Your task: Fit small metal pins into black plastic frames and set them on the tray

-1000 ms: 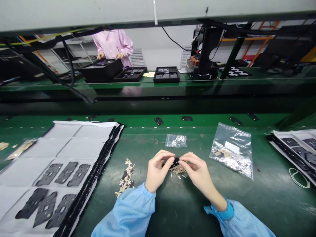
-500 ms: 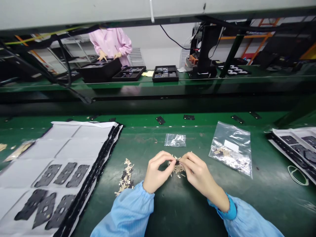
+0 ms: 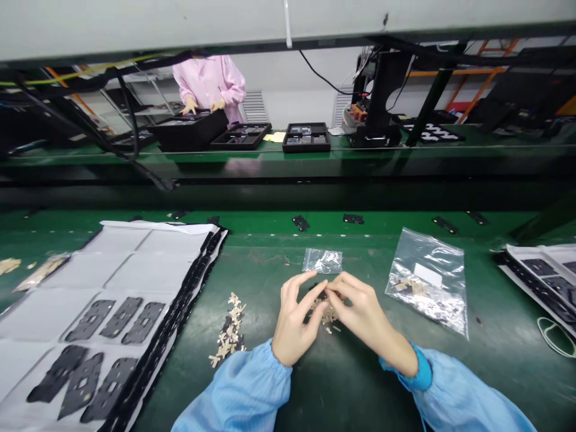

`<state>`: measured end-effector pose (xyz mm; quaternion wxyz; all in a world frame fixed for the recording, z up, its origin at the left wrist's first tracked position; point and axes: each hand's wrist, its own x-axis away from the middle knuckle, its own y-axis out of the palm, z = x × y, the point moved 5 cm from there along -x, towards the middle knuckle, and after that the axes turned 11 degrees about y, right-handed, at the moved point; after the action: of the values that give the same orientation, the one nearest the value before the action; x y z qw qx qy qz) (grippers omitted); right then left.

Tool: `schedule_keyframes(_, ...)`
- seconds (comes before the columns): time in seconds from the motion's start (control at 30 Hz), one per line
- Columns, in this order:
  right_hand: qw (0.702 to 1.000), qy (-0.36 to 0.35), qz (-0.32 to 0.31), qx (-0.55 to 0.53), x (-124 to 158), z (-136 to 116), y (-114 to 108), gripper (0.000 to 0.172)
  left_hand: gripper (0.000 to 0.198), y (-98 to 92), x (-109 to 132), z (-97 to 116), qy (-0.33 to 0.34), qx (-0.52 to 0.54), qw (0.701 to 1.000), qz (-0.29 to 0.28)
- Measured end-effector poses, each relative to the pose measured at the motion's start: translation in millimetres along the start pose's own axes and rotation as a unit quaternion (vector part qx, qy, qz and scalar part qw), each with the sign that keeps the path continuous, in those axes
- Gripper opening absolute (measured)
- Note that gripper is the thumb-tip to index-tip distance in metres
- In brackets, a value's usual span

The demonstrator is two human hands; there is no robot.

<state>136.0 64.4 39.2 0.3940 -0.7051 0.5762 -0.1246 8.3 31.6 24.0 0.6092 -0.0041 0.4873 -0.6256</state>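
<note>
Over pile of pale pieces (image 3: 332, 315) on green surface (image 3: 342, 384), your right hand (image 3: 360, 305) pinches small dark part (image 3: 322, 295), grip narrow; left hand (image 3: 294, 318) alongside, grip parted. Part looks light, thin, likely stiff, perhaps easily bent; best held by edges.
</note>
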Motion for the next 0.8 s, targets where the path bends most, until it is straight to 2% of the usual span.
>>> schedule_keyframes(0.07, 0.995, -0.002, 0.012, 0.096, -29.8, 11.0, -1.8, 0.023, 0.050, 1.9, -0.2, 0.0, -0.023, -0.018, 0.999, -0.013)
schedule_keyframes(0.13, 0.965, 0.016, 0.012, 0.260, -67.6, 29.1, 0.7, 0.028, 0.053, 3.0, 0.0, -2.4, -0.046, -0.020, 0.999, -0.015)
schedule_keyframes(0.23, 0.945, 0.036, -0.008, 0.325, -119.1, 58.3, 8.0, 0.027, 0.046, 2.4, 1.0, -9.6, -0.072, -0.020, 0.997, 0.005)
schedule_keyframes(0.3, 0.935, 0.046, -0.036, 0.350, -139.9, 77.2, 14.6, 0.023, 0.040, 1.4, 1.5, -14.3, -0.078, -0.021, 0.997, 0.021)
schedule_keyframes(0.4, 0.917, 0.079, -0.063, 0.385, -151.8, 105.1, 13.9, 0.016, 0.033, -0.1, 1.8, -18.7, -0.082, -0.017, 0.996, 0.028)
schedule_keyframes(0.5, 0.899, 0.129, -0.063, 0.414, -156.1, 133.1, -4.5, 0.026, 0.027, -1.1, 2.2, -20.0, -0.085, -0.009, 0.996, 0.022)
schedule_keyframes(0.6, 0.889, 0.158, -0.096, 0.419, -162.6, 157.6, -21.4, 0.029, 0.024, -0.7, 2.7, -20.4, -0.089, 0.006, 0.996, 0.014)
schedule_keyframes(0.7, 0.894, 0.164, -0.137, 0.395, -167.9, 171.2, -25.2, 0.029, 0.023, 0.2, 2.9, -21.2, -0.092, 0.023, 0.995, 0.014)
schedule_keyframes(0.8, 0.911, 0.175, -0.133, 0.350, -166.9, 173.5, -28.7, 0.030, 0.022, -0.7, 2.5, -23.2, -0.099, 0.036, 0.994, 0.019)
